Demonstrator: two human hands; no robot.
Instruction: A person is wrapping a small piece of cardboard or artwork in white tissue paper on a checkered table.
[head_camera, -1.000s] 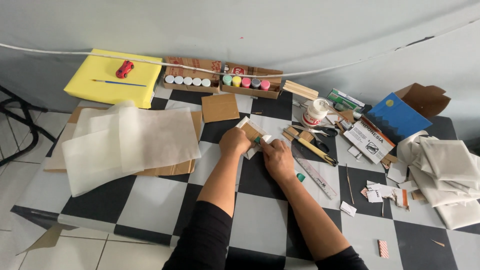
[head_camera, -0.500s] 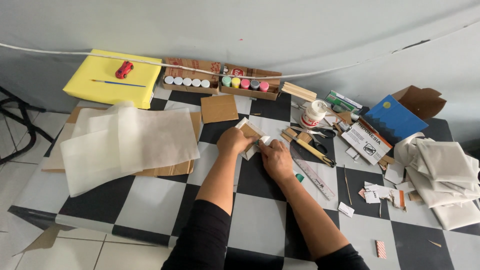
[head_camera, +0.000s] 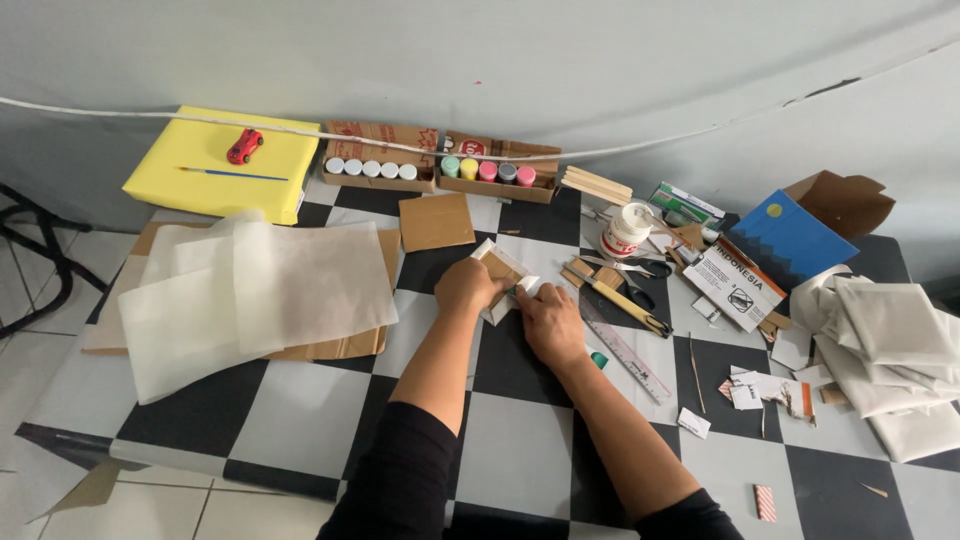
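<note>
Both hands meet over the middle of the black-and-white chequered table (head_camera: 300, 400), working on one small cardboard piece (head_camera: 497, 266) faced with white paper. The left hand (head_camera: 466, 285) is closed around the piece's left side, fingers curled over its near edge so that the upper corner of the piece juts out beyond the knuckles, tilted off the table. The right hand (head_camera: 549, 320) lies just beside it, palm down, its fingertips pressed to the piece's lower right edge where a white paper flap (head_camera: 527, 285) shows; a small green item sits at those fingertips, too hidden to identify, and whether the right fingers pinch the flap or merely press on it cannot be told. The piece thus lies between the two hands, touching both. To the left, sheets of translucent white paper (head_camera: 255, 295) lie over flat cardboard. Beyond the hands lies a loose brown cardboard square (head_camera: 436, 221), and behind it two trays of small paint pots (head_camera: 440, 168). Right of the right hand lie a clear ruler (head_camera: 625, 350), a craft knife (head_camera: 620, 298) and scissors (head_camera: 640, 268).
</note>
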